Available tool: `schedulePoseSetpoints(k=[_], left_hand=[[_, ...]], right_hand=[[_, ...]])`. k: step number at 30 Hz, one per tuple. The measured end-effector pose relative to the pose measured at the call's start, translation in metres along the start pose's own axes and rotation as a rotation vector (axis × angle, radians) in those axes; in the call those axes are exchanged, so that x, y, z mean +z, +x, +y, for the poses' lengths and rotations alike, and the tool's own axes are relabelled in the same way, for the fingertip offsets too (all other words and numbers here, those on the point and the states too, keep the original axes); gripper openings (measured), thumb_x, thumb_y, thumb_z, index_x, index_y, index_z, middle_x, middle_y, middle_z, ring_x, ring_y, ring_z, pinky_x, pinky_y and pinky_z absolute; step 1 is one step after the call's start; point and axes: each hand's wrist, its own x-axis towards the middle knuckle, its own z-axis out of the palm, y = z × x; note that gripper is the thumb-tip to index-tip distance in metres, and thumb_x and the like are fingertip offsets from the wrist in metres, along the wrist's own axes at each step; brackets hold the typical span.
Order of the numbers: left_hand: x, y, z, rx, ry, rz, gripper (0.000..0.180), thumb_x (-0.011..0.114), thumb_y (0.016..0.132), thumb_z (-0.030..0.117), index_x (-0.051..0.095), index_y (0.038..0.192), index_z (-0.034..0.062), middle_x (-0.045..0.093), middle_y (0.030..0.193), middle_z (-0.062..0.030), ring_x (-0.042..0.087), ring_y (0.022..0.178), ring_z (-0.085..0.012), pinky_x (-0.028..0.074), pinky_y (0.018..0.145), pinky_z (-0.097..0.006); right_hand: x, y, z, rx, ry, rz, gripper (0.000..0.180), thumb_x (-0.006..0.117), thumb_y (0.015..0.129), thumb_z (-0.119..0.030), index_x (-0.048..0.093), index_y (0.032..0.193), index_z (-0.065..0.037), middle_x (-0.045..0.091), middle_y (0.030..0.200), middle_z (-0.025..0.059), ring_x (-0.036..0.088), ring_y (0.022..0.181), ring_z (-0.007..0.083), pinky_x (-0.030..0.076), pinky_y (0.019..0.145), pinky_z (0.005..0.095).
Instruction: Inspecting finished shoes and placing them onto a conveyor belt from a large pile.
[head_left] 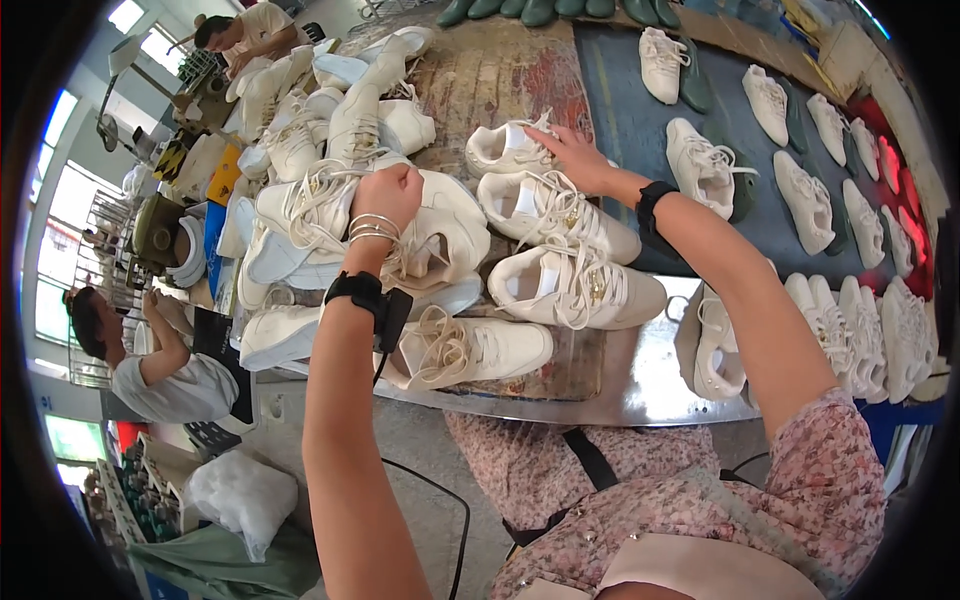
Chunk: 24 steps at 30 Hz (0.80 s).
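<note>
Head view: the right hand reaches across to the cream shoe, its fingers stretched over the laced front, though I cannot tell whether they grip it; that shoe lies on the worn board, just above two more laced shoes in a column. The left hand has its fingers curled in over the heap of shoes, and whether they hold anything is hidden. Right of the board, more shoes stand on a dark mat.
</note>
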Motion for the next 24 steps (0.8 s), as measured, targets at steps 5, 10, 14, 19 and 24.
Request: schedulePoseSetpoints(k=[5,10,14,19,24], left_hand=[[0.002,-0.001,0.004,0.014,0.016,0.013,0.028,0.053,0.082,0.027,0.066,0.074,0.0032,0.061,0.068,-0.0216,0.059,0.066,-0.0419,0.049,0.064,-0.047],[-0.003,-0.008,0.007,-0.003,-0.006,0.029,0.027,0.054,0.082,0.025,0.065,0.074,0.0028,0.060,0.067,-0.0213,0.059,0.064,-0.0423,0.049,0.061,-0.048],[-0.001,-0.012,0.009,0.027,0.001,0.058,0.024,0.054,0.083,0.024,0.066,0.076,0.0044,0.061,0.068,-0.0213,0.060,0.066,-0.0414,0.050,0.063,-0.047],[-0.003,-0.013,0.007,-0.020,-0.007,0.048,0.024,0.053,0.084,0.024,0.066,0.075,0.0048,0.062,0.068,-0.0213,0.060,0.065,-0.0412,0.050,0.063,-0.047],[-0.005,-0.011,0.007,-0.007,-0.024,0.060,0.025,0.054,0.084,0.023,0.063,0.076,0.0011,0.058,0.063,-0.0210,0.058,0.062,-0.0407,0.047,0.059,-0.045]], right_hand=[[0.006,-0.005,0.011,-0.024,-0.009,0.122,0.078,0.059,0.082,-0.013,0.022,0.146,-0.036,0.028,0.146,0.0145,0.034,0.128,0.0398,0.032,0.103,0.0506],[0.013,-0.008,0.008,-0.038,-0.010,0.177,0.078,0.060,0.081,-0.011,0.024,0.146,-0.034,0.031,0.144,0.0144,0.035,0.126,0.0395,0.033,0.103,0.0502],[0.013,-0.014,0.011,-0.058,-0.021,0.221,0.078,0.062,0.079,-0.012,0.026,0.146,-0.032,0.032,0.143,0.0145,0.035,0.126,0.0396,0.033,0.102,0.0505],[0.010,-0.012,0.004,-0.023,-0.020,0.163,0.090,0.070,0.073,-0.008,0.023,0.146,-0.031,0.031,0.142,0.0184,0.031,0.130,0.0392,0.031,0.106,0.0470],[0.006,-0.010,0.002,-0.024,-0.023,0.121,0.088,0.067,0.075,-0.008,0.023,0.147,-0.031,0.030,0.143,0.0188,0.032,0.129,0.0404,0.031,0.106,0.0467]])
